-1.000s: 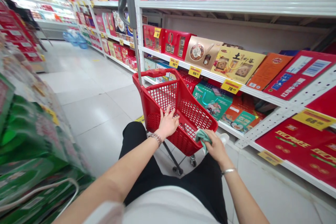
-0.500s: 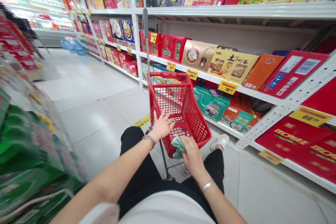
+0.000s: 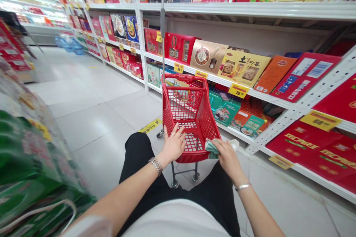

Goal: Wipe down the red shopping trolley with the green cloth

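A small red plastic shopping cart (image 3: 191, 77) stands in front of me between my knees, its mesh basket facing up and a grey pole rising from its left side. My left hand (image 3: 174, 144) lies with spread fingers at the near left rim of the basket. In my right hand (image 3: 226, 155) is a green and white cloth (image 3: 212, 149), pressed against the near right corner of the rim. The palm side of both hands is hidden.
White shelves (image 3: 239, 9) full of gift boxes run along the right. Green packages (image 3: 30, 177) crowd close on my left, blurred. Tiled floor (image 3: 91, 133) stretches ahead, with a yellow floor strip (image 3: 150, 126) beside the cart. Blue-wrapped bottles (image 3: 73, 46) stand further off.
My right hand has moved the cloth rightward along the near rim to the right corner. The cart has turned slightly and straightened, and my left hand has shifted slightly right and down.
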`<control>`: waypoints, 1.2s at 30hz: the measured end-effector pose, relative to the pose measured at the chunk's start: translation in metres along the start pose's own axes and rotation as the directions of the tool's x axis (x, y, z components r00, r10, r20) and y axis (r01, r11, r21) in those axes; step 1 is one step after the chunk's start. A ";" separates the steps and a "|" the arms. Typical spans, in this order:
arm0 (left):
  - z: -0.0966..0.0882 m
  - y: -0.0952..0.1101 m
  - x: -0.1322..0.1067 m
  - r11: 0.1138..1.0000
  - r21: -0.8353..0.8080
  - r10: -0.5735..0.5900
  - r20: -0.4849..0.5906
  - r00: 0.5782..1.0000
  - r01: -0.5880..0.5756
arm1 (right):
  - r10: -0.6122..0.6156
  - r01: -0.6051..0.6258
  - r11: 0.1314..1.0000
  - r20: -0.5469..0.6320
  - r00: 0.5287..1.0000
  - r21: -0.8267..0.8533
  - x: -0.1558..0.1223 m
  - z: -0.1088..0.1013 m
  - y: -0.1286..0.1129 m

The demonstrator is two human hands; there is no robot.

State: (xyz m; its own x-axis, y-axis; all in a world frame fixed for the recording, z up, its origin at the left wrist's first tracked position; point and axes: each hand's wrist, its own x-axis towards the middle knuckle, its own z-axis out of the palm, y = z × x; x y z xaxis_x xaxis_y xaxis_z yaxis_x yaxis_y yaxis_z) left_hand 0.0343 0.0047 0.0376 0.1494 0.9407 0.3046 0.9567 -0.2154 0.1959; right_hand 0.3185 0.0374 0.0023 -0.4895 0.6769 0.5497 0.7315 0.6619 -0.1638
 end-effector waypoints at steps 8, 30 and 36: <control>-0.001 -0.012 -0.002 0.999 0.035 -0.001 0.007 1.000 0.001 | -0.016 0.020 0.997 -0.064 0.998 0.068 0.000 0.015 -0.043; -0.005 -0.054 -0.005 0.996 -0.075 -0.050 0.092 0.995 0.057 | -0.051 0.040 0.982 0.051 0.997 0.183 0.001 0.015 -0.051; 0.002 -0.041 -0.001 0.998 -0.026 -0.061 0.040 0.997 0.062 | -0.018 0.008 0.982 0.053 0.998 0.189 0.005 0.009 -0.039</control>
State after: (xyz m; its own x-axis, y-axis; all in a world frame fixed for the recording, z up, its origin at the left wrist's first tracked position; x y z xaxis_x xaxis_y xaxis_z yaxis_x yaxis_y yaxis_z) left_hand -0.0045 0.0130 0.0277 0.1005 0.9618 0.2545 0.9574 -0.1631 0.2383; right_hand 0.2831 0.0177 0.0036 -0.5270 0.6810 0.5084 0.6247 0.7160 -0.3116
